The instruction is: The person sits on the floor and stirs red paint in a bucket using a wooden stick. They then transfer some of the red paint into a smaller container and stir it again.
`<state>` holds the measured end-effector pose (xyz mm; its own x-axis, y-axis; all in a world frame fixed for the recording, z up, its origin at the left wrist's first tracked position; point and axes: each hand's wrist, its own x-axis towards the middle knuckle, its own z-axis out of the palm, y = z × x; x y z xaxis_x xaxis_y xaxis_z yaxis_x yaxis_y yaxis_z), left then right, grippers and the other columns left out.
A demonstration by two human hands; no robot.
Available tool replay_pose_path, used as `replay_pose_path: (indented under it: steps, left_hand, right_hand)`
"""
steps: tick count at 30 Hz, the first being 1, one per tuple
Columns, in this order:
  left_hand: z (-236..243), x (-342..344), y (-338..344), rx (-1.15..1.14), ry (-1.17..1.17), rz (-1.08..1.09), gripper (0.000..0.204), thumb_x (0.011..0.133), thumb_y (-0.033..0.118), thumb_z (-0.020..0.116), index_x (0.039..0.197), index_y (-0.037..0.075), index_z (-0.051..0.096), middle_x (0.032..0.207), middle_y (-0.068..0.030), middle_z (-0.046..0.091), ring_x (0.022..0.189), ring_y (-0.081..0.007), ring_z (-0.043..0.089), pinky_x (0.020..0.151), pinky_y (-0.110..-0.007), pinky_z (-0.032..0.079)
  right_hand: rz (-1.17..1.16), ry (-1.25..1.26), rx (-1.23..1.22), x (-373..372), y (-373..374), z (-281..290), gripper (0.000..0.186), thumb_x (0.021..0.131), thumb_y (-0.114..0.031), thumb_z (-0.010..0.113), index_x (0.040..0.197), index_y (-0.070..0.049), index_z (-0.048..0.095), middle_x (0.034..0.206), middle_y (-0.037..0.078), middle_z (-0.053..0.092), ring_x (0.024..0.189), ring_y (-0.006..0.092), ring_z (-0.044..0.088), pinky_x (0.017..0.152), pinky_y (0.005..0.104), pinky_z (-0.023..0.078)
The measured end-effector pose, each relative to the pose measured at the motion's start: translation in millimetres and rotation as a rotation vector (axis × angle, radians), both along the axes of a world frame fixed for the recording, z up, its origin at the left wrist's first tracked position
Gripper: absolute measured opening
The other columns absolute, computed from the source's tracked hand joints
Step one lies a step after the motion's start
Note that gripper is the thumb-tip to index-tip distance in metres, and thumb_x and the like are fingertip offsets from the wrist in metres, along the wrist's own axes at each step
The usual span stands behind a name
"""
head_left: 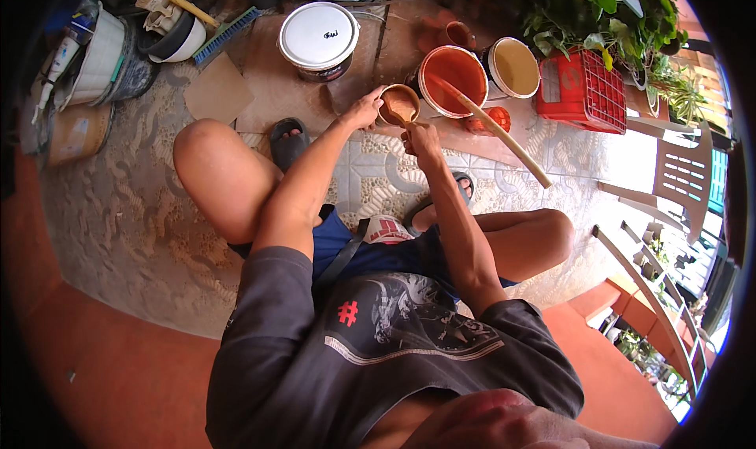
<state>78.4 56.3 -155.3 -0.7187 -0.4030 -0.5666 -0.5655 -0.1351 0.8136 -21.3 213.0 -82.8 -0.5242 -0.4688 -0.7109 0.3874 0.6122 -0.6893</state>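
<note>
My left hand grips the rim of a small round cup from its left side. Orange-brown paint shows inside the cup. My right hand, closed on a short tan stick-like tool, is at the near side of the cup. The tool's far end dips into the paint, so its kind cannot be made out. Just right of the cup stands a bucket of orange-red paint, with a long wooden stick leaning out of it. A small red container sits close beside that bucket.
A white-lidded bucket stands beyond my left hand. Farther right are a bucket of tan paint, a red crate and plants. Cardboard, a blue-bristled brush and several containers lie at the left.
</note>
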Motion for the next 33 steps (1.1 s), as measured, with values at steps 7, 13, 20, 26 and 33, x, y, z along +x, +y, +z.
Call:
replay_pose_path:
  steps: [7,13,20,26,33]
  left_hand:
    - [1.7,-1.9,-9.8,-0.02,0.017,-0.014,0.052,0.109,0.021,0.041,0.159,0.027,0.031,0.088,-0.0123,0.071,0.056,-0.0171,0.064,0.045,-0.034,0.051]
    - [5.7,-6.8,-6.7,0.007,0.012,-0.023,0.052,0.109,0.021,0.04,0.16,0.028,0.031,0.09,-0.0137,0.072,0.06,-0.0165,0.067,0.044,-0.034,0.05]
    - [1.4,-3.2,-7.9,0.029,0.067,0.021,0.052,0.11,0.022,0.041,0.16,0.027,0.031,0.096,-0.0134,0.073,0.06,-0.0161,0.067,0.044,-0.033,0.048]
    - [4.2,-4.9,-7.2,-0.033,0.031,-0.018,0.051,0.109,0.023,0.042,0.159,0.032,0.031,0.1,-0.0121,0.073,0.061,-0.0164,0.068,0.044,-0.032,0.049]
    - [6.8,-4.4,-9.4,0.065,0.004,0.002,0.052,0.109,0.022,0.041,0.159,0.03,0.032,0.104,-0.0127,0.074,0.065,-0.0174,0.071,0.046,-0.033,0.05]
  right_hand:
    - [0.779,0.825,0.392,-45.6,-48.1,17.5,0.042,0.092,-0.035,0.061,0.106,0.003,0.069,0.09,0.024,0.074,0.087,0.0406,0.074,0.084,0.048,0.057]
    - [0.953,0.927,0.525,-44.6,-77.3,2.3,0.04,0.094,-0.033,0.057,0.116,-0.001,0.069,0.116,0.023,0.071,0.109,0.0395,0.07,0.094,0.0479,0.055]
    - [0.839,0.86,0.464,-48.1,-71.7,16.6,0.043,0.095,-0.038,0.058,0.112,-0.001,0.069,0.115,0.028,0.07,0.108,0.043,0.069,0.092,0.052,0.055]
    - [0.909,0.943,0.414,-51.7,-72.2,22.4,0.035,0.095,-0.028,0.051,0.105,-0.001,0.072,0.107,0.026,0.072,0.103,0.0439,0.07,0.09,0.0522,0.056]
    - [0.941,0.943,0.434,-46.0,-75.2,20.0,0.035,0.095,-0.026,0.049,0.107,-0.002,0.071,0.106,0.027,0.072,0.102,0.0446,0.07,0.087,0.0527,0.056]
